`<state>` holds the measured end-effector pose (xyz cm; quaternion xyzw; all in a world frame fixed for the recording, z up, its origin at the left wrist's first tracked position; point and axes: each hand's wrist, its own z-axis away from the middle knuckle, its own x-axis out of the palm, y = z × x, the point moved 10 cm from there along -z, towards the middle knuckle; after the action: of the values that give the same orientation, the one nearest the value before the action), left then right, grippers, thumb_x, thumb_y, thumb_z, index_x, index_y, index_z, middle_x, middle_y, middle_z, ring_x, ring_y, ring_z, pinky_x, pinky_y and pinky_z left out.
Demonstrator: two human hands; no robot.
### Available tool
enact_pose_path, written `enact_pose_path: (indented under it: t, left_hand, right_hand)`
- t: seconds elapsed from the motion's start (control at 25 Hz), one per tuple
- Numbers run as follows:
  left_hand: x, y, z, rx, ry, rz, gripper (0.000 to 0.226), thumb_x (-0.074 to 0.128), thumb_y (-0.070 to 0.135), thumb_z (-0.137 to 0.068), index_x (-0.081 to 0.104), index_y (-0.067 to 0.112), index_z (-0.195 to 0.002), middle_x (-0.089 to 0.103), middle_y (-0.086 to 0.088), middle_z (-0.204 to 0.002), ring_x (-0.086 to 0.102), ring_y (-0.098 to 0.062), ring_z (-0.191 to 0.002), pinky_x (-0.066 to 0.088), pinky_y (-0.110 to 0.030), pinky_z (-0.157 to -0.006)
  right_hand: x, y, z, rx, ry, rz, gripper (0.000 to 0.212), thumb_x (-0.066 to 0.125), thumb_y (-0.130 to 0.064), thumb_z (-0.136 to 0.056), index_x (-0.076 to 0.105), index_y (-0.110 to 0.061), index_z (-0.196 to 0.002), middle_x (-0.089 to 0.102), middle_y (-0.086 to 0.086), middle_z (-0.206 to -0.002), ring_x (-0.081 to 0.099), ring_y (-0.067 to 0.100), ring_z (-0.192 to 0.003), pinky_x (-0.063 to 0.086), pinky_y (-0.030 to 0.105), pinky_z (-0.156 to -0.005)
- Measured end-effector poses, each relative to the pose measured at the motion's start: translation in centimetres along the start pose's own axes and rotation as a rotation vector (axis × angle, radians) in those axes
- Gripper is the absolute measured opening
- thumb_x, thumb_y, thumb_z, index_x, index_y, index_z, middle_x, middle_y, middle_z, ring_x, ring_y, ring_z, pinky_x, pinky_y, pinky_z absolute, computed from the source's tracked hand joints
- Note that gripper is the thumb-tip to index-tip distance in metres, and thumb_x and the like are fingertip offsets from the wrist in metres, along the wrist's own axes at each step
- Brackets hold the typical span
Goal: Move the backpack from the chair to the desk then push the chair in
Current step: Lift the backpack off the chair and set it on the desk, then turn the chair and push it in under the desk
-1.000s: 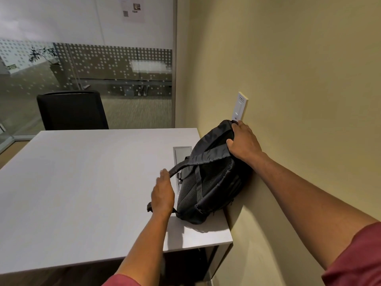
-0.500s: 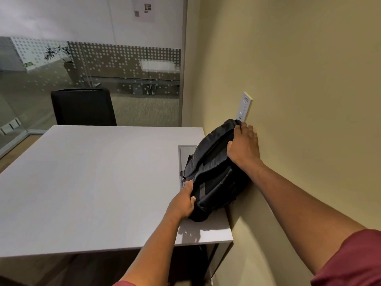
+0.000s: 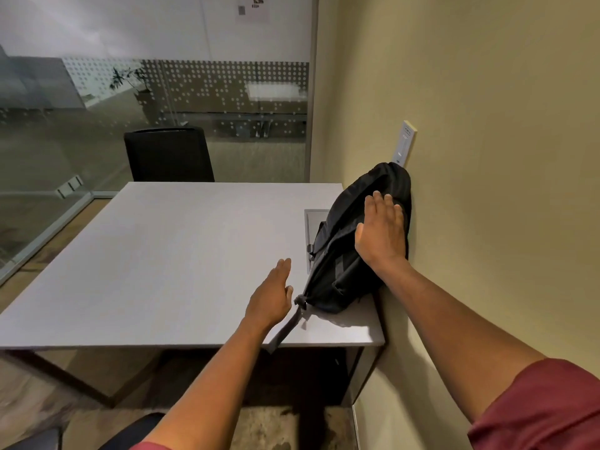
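Observation:
The black backpack (image 3: 344, 267) lies on the right side of the grey desk (image 3: 168, 254), leaning against the yellow wall. One strap hangs over the desk's front edge. My right hand (image 3: 381, 235) rests flat on top of the backpack with its fingers spread, not gripping. Just left of the bag's bottom corner, my left hand (image 3: 271, 295) hovers open above the desk, holding nothing. A dark curved edge at the bottom of the view (image 3: 130, 431) may be the near chair; most of it is out of frame.
Another black chair (image 3: 168, 154) stands at the far side of the desk against a glass partition. A cable hatch (image 3: 313, 222) is set in the desktop beside the bag. A white wall plate (image 3: 405, 142) sits just above the backpack.
My left hand has let go of the bag's lower corner and drawn back, open. My right hand has loosened from a grip to a flat rest. The view has pulled back and tilted down.

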<state>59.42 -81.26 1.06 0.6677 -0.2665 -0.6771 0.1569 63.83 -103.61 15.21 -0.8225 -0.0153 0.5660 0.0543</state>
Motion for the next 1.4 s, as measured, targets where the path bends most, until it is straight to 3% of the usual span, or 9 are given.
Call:
enact_pose_path:
  t: [0.4, 0.84, 1.12, 1.4]
  left_hand:
    - [-4.1, -2.8, 12.0, 0.033, -0.011, 0.040, 0.060, 0.043, 0.018, -0.103, 0.021, 0.023, -0.159, 0.017, 0.000, -0.168, 0.028, -0.021, -0.152, 0.029, -0.035, -0.119]
    - [-9.0, -6.0, 24.9, 0.067, -0.011, 0.067, 0.060, 0.045, 0.018, -0.104, 0.022, 0.021, -0.159, 0.018, -0.002, -0.168, 0.025, -0.021, -0.152, 0.024, -0.033, -0.121]
    - [-11.7, -6.6, 29.9, 0.049, 0.049, 0.050, 0.060, 0.046, 0.018, -0.103, 0.023, 0.020, -0.159, 0.019, -0.003, -0.168, 0.026, -0.020, -0.152, 0.025, -0.034, -0.122]
    - [-12.6, -7.7, 36.5, -0.002, 0.072, 0.009, 0.060, 0.048, 0.019, -0.102, 0.025, 0.019, -0.157, 0.022, -0.004, -0.167, 0.028, -0.022, -0.151, 0.028, -0.036, -0.120]
  right_hand:
    - [-1.5, -6.6, 14.1, 0.048, -0.039, -0.150, 0.060, 0.057, -0.020, -0.095, 0.034, -0.005, -0.149, 0.035, 0.015, -0.158, 0.027, 0.035, -0.148, 0.022, 0.047, -0.122]
    - [-5.4, -14.6, 28.2, 0.069, -0.074, -0.270, 0.058, 0.059, -0.020, -0.096, 0.038, -0.005, -0.148, 0.041, 0.013, -0.155, 0.031, 0.032, -0.147, 0.023, 0.044, -0.122]
    - [-6.8, -18.1, 32.0, 0.000, -0.072, -0.371, 0.047, 0.061, -0.015, -0.092, 0.047, -0.008, -0.136, 0.056, 0.010, -0.135, 0.049, 0.029, -0.129, 0.040, 0.046, -0.112]
    - [-6.3, -19.5, 39.3, -0.023, -0.133, -0.438, 0.056, 0.061, -0.015, -0.091, 0.042, -0.006, -0.143, 0.049, 0.014, -0.145, 0.043, 0.031, -0.137, 0.033, 0.044, -0.118]
